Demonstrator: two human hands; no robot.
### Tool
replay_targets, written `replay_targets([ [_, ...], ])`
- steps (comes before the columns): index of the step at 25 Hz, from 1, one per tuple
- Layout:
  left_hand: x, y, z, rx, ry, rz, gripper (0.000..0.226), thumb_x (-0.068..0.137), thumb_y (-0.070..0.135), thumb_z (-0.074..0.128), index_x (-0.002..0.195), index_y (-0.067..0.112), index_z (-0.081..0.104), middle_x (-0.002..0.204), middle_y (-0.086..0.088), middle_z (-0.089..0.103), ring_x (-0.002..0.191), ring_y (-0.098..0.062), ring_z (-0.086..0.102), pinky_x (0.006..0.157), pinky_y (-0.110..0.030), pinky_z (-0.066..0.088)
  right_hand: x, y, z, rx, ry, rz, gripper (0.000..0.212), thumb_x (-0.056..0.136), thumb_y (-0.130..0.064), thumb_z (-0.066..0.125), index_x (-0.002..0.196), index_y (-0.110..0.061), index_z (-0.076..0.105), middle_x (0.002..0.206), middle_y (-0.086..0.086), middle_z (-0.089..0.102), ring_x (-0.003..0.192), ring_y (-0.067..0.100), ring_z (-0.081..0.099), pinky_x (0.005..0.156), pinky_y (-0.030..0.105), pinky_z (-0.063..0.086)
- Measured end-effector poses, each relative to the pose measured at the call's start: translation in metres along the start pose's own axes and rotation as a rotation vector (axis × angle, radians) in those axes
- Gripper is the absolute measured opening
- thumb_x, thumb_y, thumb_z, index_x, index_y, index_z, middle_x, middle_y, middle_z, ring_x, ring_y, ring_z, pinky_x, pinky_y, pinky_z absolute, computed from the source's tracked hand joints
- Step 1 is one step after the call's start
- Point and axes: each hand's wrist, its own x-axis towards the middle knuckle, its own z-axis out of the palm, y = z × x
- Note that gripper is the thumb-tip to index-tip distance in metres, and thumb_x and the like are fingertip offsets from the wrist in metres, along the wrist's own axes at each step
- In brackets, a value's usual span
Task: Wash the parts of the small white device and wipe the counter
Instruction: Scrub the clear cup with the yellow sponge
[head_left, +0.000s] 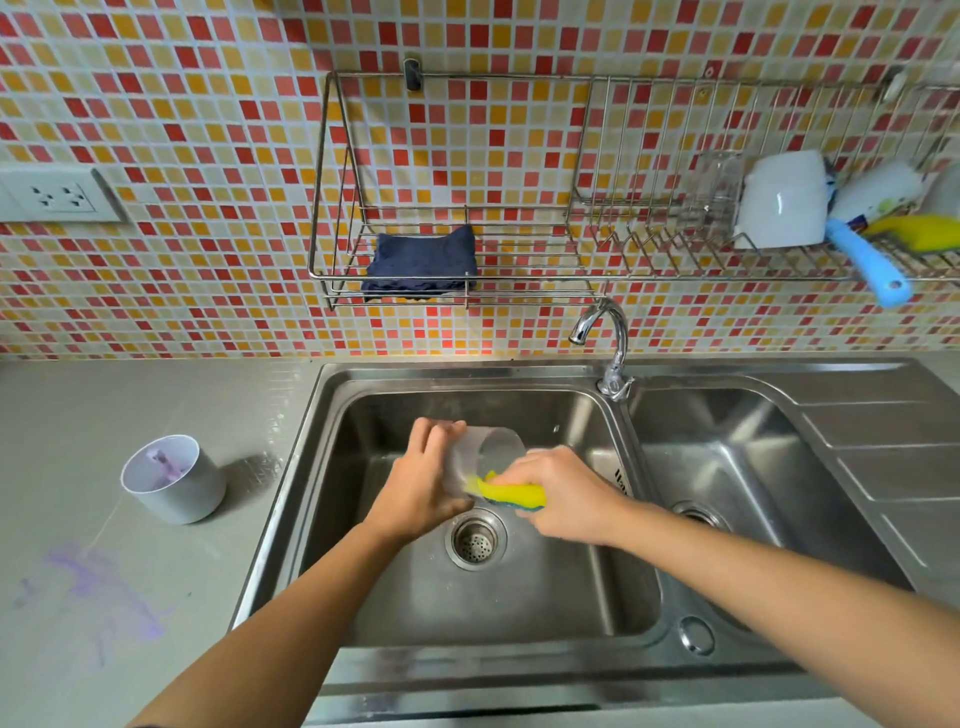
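Note:
Over the left sink basin (571, 597), my left hand (421, 483) grips a clear plastic cup (493, 447) on its side, mouth facing right. My right hand (561, 493) holds a yellow sponge (511, 492) with a blue-green underside, pressed against the cup's lower rim. On the grey counter (156, 597) to the left stands the white device base (174, 480), an open cylinder with purple residue inside. Purple smears (104, 587) stain the counter in front of it.
A chrome tap (608, 338) stands between the two basins, spout turned left, no water running. The drain strainer (475, 540) lies below my hands. A wall rack holds a dark blue cloth (423, 260), a white mug (784, 200), a glass and a blue-handled brush (867, 265).

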Motion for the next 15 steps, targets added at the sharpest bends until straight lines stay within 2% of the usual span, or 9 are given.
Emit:
replay_targets([
  [2, 0.000, 0.001, 0.001, 0.015, 0.023, 0.040, 0.091, 0.058, 0.021, 0.085, 0.132, 0.020, 0.031, 0.124, -0.012, 0.041, 0.112, -0.031, 0.054, 0.078, -0.040, 0.051, 0.003, 0.001, -0.004, -0.119, -0.033, -0.096, 0.040, 0.064, 0.004, 0.057, 0.097, -0.014, 0.072, 0.088, 0.004, 0.072, 0.078, 0.024, 0.058, 0.071, 0.025, 0.044],
  [3, 0.001, 0.004, 0.002, 0.020, 0.029, 0.041, 0.091, 0.059, 0.021, 0.084, 0.132, 0.020, 0.030, 0.124, -0.013, 0.041, 0.112, -0.031, 0.054, 0.077, -0.040, 0.051, 0.005, -0.002, -0.005, -0.203, -0.057, -0.109, 0.033, 0.065, 0.002, 0.058, 0.093, -0.012, 0.071, 0.086, 0.006, 0.071, 0.078, 0.028, 0.058, 0.071, 0.028, 0.045],
  [5, 0.003, 0.010, 0.008, 0.010, 0.064, -0.040, 0.089, 0.060, 0.019, 0.084, 0.134, 0.011, 0.037, 0.124, -0.012, 0.041, 0.109, -0.031, 0.055, 0.075, -0.039, 0.050, 0.007, -0.014, 0.001, -0.181, -0.028, 0.028, 0.012, 0.071, -0.012, 0.069, 0.082, -0.007, 0.066, 0.078, 0.009, 0.066, 0.076, 0.029, 0.056, 0.067, 0.032, 0.040],
  [7, 0.000, 0.016, 0.014, -0.025, 0.141, -0.110, 0.089, 0.058, 0.019, 0.087, 0.132, 0.009, 0.039, 0.125, -0.013, 0.042, 0.104, -0.029, 0.058, 0.073, -0.039, 0.050, 0.008, -0.021, 0.004, -0.031, 0.042, 0.189, 0.023, 0.072, -0.027, 0.075, 0.076, -0.007, 0.064, 0.071, 0.009, 0.062, 0.069, 0.027, 0.052, 0.064, 0.034, 0.039],
  [8, -0.002, 0.016, 0.017, -0.060, 0.175, -0.102, 0.089, 0.058, 0.021, 0.087, 0.131, 0.014, 0.036, 0.126, -0.013, 0.041, 0.103, -0.025, 0.057, 0.074, -0.038, 0.051, 0.007, -0.020, 0.006, -0.015, 0.085, 0.180, 0.021, 0.073, -0.026, 0.075, 0.075, -0.008, 0.064, 0.069, 0.008, 0.063, 0.068, 0.027, 0.052, 0.063, 0.034, 0.042],
  [10, -0.007, 0.010, 0.021, -0.152, 0.180, -0.002, 0.087, 0.061, 0.019, 0.085, 0.126, 0.023, 0.028, 0.126, -0.010, 0.035, 0.108, -0.015, 0.048, 0.082, -0.034, 0.052, 0.001, -0.006, 0.008, -0.190, 0.103, -0.005, 0.004, 0.077, -0.014, 0.066, 0.080, -0.013, 0.068, 0.070, 0.004, 0.066, 0.067, 0.026, 0.054, 0.064, 0.032, 0.047],
  [12, -0.009, 0.002, 0.017, -0.252, 0.055, 0.062, 0.085, 0.064, 0.014, 0.080, 0.128, 0.031, 0.027, 0.126, 0.002, 0.025, 0.116, -0.016, 0.043, 0.087, -0.029, 0.053, -0.002, 0.013, 0.006, -0.484, 0.109, -0.214, 0.021, 0.081, -0.007, 0.051, 0.085, -0.020, 0.068, 0.072, -0.002, 0.064, 0.067, 0.022, 0.054, 0.067, 0.031, 0.042],
  [14, -0.008, -0.005, 0.008, -0.297, -0.137, 0.039, 0.097, 0.064, 0.013, 0.078, 0.138, 0.037, 0.020, 0.132, 0.013, 0.022, 0.120, -0.015, 0.043, 0.090, -0.026, 0.052, -0.007, 0.027, 0.004, -0.718, 0.138, -0.425, 0.017, 0.082, -0.007, 0.057, 0.074, -0.022, 0.063, 0.068, -0.006, 0.058, 0.065, 0.017, 0.053, 0.067, 0.026, 0.034],
  [15, -0.006, -0.008, 0.006, -0.278, -0.212, 0.034, 0.102, 0.064, 0.014, 0.078, 0.142, 0.036, 0.017, 0.137, 0.013, 0.023, 0.123, -0.010, 0.040, 0.097, -0.023, 0.047, -0.008, 0.028, 0.003, -0.774, 0.157, -0.514, 0.018, 0.082, -0.008, 0.061, 0.071, -0.022, 0.061, 0.066, -0.006, 0.056, 0.064, 0.016, 0.053, 0.067, 0.026, 0.034],
])
